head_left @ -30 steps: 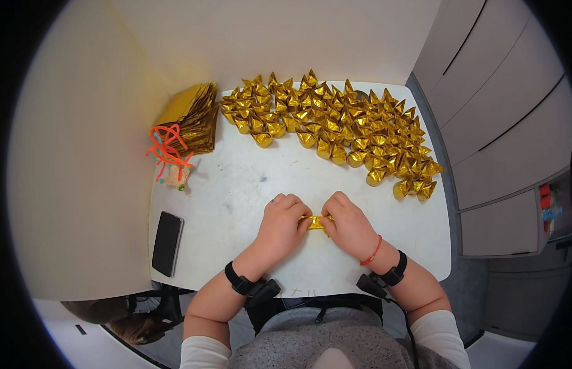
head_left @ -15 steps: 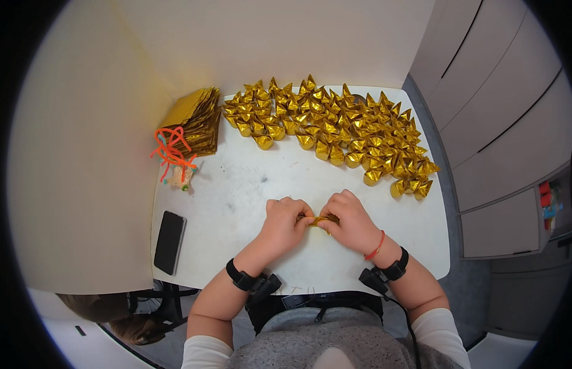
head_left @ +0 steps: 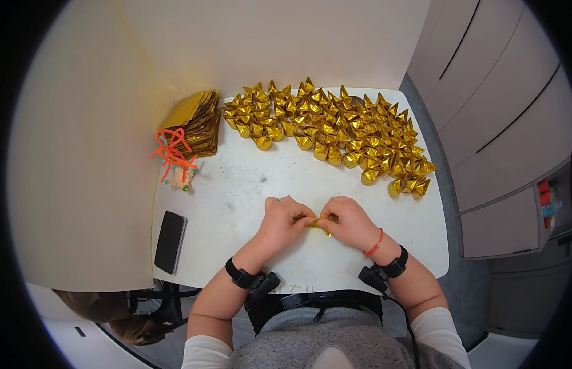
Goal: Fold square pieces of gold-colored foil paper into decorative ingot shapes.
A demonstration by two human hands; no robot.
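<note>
Near the front middle of the white table (head_left: 237, 184), my left hand (head_left: 285, 220) and my right hand (head_left: 347, 220) meet over a small piece of gold foil paper (head_left: 318, 224). Thumbs and fingers of both hands pinch it from either side. Its folded edge shows between the thumbs; the rest is hidden under my fingers. Toward the back stand many folded gold paper ingots (head_left: 335, 123), their pointed tips up, crowded together from the middle to the right edge. A stack of flat gold paper sheets (head_left: 197, 120) lies at the back left.
An orange-red pipe-cleaner tangle (head_left: 172, 147) rests against the stack, above a small beige ornament (head_left: 181, 177). A black phone (head_left: 170, 242) lies near the left edge. Walls border the table's left and back; grey cabinets (head_left: 501, 123) stand right. Straps with black devices circle both my wrists.
My fingers have shifted slightly on the gold foil paper, and the thumbs are closer together. The folded ingots and other things on the table stay where they were.
</note>
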